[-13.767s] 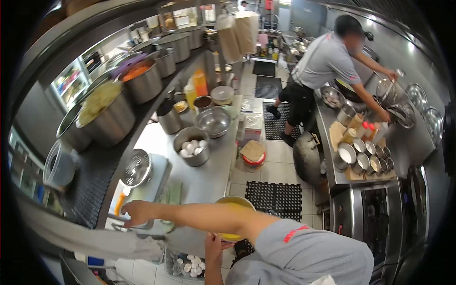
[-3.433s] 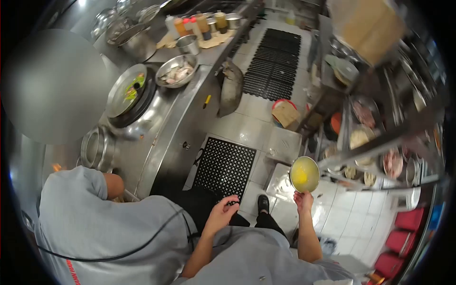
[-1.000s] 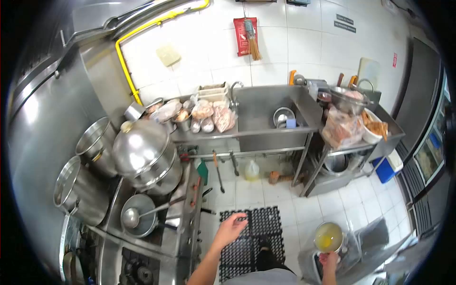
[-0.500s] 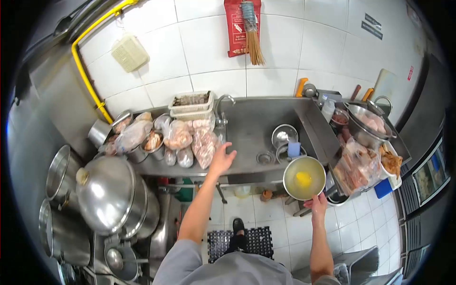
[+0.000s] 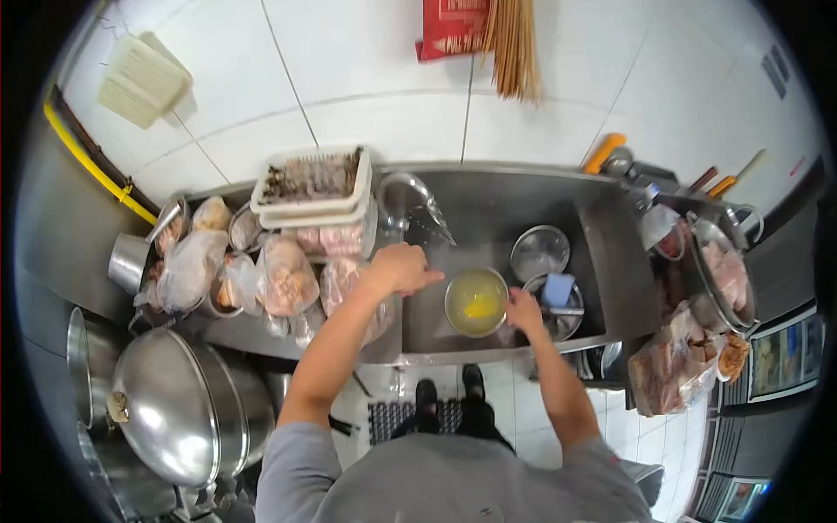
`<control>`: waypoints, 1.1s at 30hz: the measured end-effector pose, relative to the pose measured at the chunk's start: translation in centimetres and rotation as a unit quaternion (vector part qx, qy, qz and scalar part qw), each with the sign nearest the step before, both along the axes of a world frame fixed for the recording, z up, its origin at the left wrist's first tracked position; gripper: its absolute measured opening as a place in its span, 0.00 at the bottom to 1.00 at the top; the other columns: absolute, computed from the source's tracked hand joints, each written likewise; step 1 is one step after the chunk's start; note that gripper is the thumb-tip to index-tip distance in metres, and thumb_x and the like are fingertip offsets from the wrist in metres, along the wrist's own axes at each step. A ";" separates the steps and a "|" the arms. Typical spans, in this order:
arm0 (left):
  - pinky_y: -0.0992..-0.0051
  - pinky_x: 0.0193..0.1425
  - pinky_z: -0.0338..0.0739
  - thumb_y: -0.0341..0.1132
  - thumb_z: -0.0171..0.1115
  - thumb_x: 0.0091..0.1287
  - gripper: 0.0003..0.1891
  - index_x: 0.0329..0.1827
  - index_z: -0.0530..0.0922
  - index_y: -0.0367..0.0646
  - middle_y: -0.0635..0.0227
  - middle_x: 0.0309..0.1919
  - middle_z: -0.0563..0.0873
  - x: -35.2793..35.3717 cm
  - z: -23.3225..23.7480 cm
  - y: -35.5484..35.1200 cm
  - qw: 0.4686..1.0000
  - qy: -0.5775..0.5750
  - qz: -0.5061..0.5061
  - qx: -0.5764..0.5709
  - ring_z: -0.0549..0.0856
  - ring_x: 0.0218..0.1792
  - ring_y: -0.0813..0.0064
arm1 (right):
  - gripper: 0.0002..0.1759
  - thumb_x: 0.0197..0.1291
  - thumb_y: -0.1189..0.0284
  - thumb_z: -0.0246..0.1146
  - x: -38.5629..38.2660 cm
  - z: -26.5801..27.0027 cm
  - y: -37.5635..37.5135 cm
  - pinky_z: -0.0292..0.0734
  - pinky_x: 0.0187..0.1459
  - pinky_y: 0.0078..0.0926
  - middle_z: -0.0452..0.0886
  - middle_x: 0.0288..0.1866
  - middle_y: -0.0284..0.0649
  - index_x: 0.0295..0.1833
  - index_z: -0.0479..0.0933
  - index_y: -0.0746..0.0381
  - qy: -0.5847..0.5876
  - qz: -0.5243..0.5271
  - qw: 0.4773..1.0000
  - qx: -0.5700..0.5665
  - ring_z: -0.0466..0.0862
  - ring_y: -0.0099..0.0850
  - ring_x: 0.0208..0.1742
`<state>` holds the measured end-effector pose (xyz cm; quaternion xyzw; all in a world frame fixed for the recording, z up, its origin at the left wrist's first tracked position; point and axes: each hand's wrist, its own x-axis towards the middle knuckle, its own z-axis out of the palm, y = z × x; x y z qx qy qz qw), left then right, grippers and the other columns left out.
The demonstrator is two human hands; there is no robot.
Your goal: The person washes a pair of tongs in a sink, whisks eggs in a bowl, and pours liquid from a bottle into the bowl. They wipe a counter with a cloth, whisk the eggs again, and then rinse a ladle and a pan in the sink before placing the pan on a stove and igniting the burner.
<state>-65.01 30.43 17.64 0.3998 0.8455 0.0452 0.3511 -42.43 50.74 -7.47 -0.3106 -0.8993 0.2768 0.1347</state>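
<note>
Where the right hand (image 5: 525, 312) meets metal: its grip is pinched on the right-hand edge of a metal bowl (image 5: 471, 332); the fingertips underneath are hidden.
Metal bowl: directly left of that grip and touching it, roughly level, over the near part of the sink; whether its base rests on anything, I cannot tell.
Yellow liquid (image 5: 478, 305): inside the bowl, brightest in one patch.
Left hand (image 5: 403, 268): back upward, fingers curled, thumb stretched out toward the bowl's left rim and very near it; the underside of this grip is hidden, so I cannot tell whether it holds anything.
Steel sink (image 5: 484, 196): beneath and beyond both hands; a blue sponge (image 5: 558, 290) lies right of the bowl, with a round metal vessel (image 5: 539, 248) just behind.
Tabletop (image 5: 389, 351): left of the sink, crowded with bagged food (image 5: 288, 277).
Faucet (image 5: 394, 224): beyond the left hand, a bright streak slanting from its spout.
White trays (image 5: 305, 209): stacked left of the faucet.
Tiled wall (image 5: 375, 122): farthest back, bearing a straw brush (image 5: 514, 48) and red packet (image 5: 453, 30).
</note>
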 end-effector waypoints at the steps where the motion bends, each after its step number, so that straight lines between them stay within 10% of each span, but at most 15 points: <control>1: 0.72 0.47 0.80 0.48 0.62 0.64 0.20 0.41 0.85 0.37 0.63 0.28 0.87 1.2 0.4 -1.1 0.998 -0.049 0.024 0.041 0.87 0.32 0.68 | 0.14 0.57 0.67 0.58 -1.9 1.0 0.4 0.79 0.31 0.37 0.82 0.22 0.49 0.40 0.80 0.68 -0.077 0.019 0.988 -0.129 0.84 0.35 0.21; 6: 0.77 0.43 0.78 0.40 0.60 0.68 0.14 0.45 0.83 0.37 0.65 0.31 0.87 2.7 -8.1 -1.5 0.920 -0.027 0.158 0.358 0.85 0.34 0.79 | 0.19 0.58 0.62 0.60 -9.5 -3.4 3.9 0.80 0.50 0.39 0.85 0.43 0.51 0.52 0.80 0.61 -0.301 0.067 0.892 -0.329 0.86 0.41 0.45; 9: 0.76 0.44 0.78 0.34 0.59 0.69 0.12 0.49 0.81 0.36 0.67 0.37 0.87 1.8 -11.6 2.0 0.855 -0.097 0.243 0.447 0.84 0.38 0.81 | 0.19 0.58 0.65 0.59 -11.6 -1.7 1.6 0.77 0.56 0.40 0.82 0.53 0.53 0.55 0.79 0.57 -0.161 0.086 0.976 0.116 0.83 0.40 0.52; 13: 0.77 0.44 0.79 0.32 0.55 0.72 0.11 0.52 0.80 0.37 0.69 0.39 0.85 0.9 -11.8 7.2 0.764 -0.246 0.329 0.499 0.83 0.40 0.80 | 0.21 0.56 0.66 0.63 -15.0 4.4 -0.2 0.73 0.60 0.42 0.80 0.55 0.50 0.57 0.78 0.56 -0.093 0.165 0.974 -0.126 0.79 0.45 0.59; 16: 0.77 0.44 0.79 0.34 0.55 0.72 0.13 0.51 0.80 0.35 0.68 0.39 0.86 2.1 -12.3 6.9 0.806 -0.194 0.353 0.434 0.84 0.39 0.79 | 0.23 0.53 0.68 0.65 -9.9 9.9 4.3 0.73 0.60 0.42 0.80 0.52 0.50 0.58 0.77 0.55 -0.100 0.235 0.948 -0.189 0.78 0.46 0.59; 21: 0.59 0.49 0.79 0.55 0.60 0.62 0.30 0.42 0.82 0.28 0.44 0.35 0.86 4.0 -30.6 1.4 0.909 0.138 0.381 0.102 0.86 0.44 0.49 | 0.30 0.48 0.77 0.67 5.0 3.1 14.1 0.71 0.60 0.44 0.70 0.61 0.46 0.61 0.74 0.54 -0.209 0.082 0.970 0.098 0.70 0.47 0.64; 23: 0.65 0.43 0.81 0.50 0.63 0.61 0.28 0.44 0.80 0.26 0.40 0.41 0.85 2.9 -42.2 -0.1 0.838 -0.119 0.530 0.053 0.88 0.41 0.54 | 0.31 0.46 0.76 0.68 7.4 2.4 13.6 0.73 0.59 0.43 0.71 0.58 0.45 0.60 0.74 0.55 -0.202 0.077 0.971 0.102 0.71 0.46 0.61; 29: 0.59 0.38 0.81 0.36 0.62 0.58 0.19 0.52 0.75 0.39 0.47 0.41 0.85 4.1 -28.5 9.1 0.938 0.212 0.233 0.145 0.86 0.35 0.47 | 0.26 0.44 0.77 0.69 8.8 6.3 12.5 0.75 0.55 0.41 0.71 0.54 0.41 0.54 0.78 0.57 -0.135 0.040 0.990 0.011 0.73 0.44 0.56; 32: 0.55 0.50 0.78 0.36 0.58 0.62 0.21 0.58 0.73 0.39 0.43 0.47 0.84 3.6 -20.6 11.7 0.969 0.228 0.032 0.094 0.84 0.48 0.46 | 0.26 0.47 0.80 0.68 7.3 9.3 11.9 0.74 0.55 0.40 0.73 0.55 0.42 0.56 0.77 0.57 0.045 0.104 0.994 0.005 0.75 0.44 0.57; 33: 0.56 0.50 0.78 0.37 0.58 0.63 0.22 0.59 0.72 0.40 0.44 0.46 0.84 3.1 -21.2 11.3 0.968 0.199 0.109 0.109 0.84 0.48 0.46 | 0.28 0.47 0.79 0.69 5.8 9.7 12.0 0.74 0.56 0.39 0.73 0.57 0.43 0.57 0.76 0.56 0.051 0.115 0.987 -0.101 0.74 0.44 0.58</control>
